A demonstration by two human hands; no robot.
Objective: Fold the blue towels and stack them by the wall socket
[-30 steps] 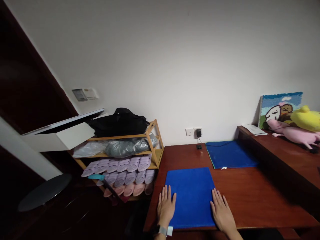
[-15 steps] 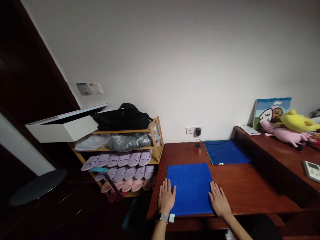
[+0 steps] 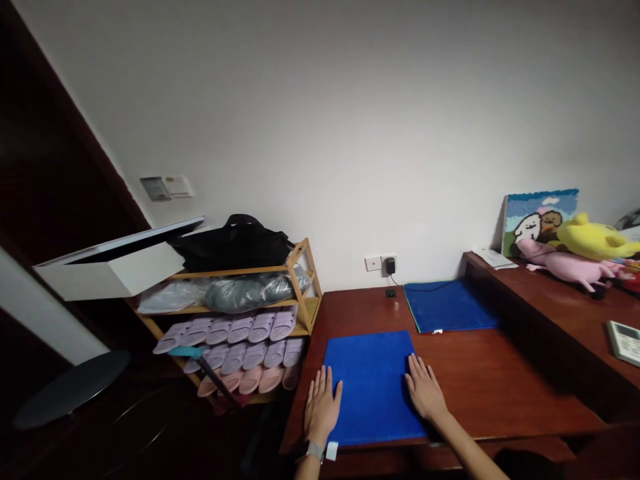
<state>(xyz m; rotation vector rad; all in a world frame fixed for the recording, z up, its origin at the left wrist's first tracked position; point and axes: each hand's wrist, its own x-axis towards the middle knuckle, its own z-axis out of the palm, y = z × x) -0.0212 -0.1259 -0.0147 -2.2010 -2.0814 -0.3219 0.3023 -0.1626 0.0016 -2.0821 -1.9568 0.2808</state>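
Note:
A blue cloth point(image 3: 373, 387) lies flat and spread out on the brown wooden desk point(image 3: 505, 380), with a small white tag at its near left corner. My left hand point(image 3: 323, 403) rests flat along the cloth's left edge, fingers stretched forward and thumb out. On the opposite edge lies my right hand point(image 3: 426, 390), palm down, its fingers slightly apart and pointing forward. Neither hand grips anything. Farther back on the desk, a second blue cloth point(image 3: 447, 307) with a green edge lies flat against the raised ledge.
Left of the desk stands a wooden shoe rack point(image 3: 306, 287) holding several slippers, a black bag point(image 3: 235, 247) and a white box point(image 3: 110, 273). A black plug point(image 3: 391, 265) sits in the wall socket. Plush toys point(image 3: 570, 263) and a remote control point(image 3: 625, 341) lie on the right ledge.
The view has shifted slightly. My right hand has slid a little forward along the cloth's right edge; my left hand stays at the left edge. The cloth remains flat.

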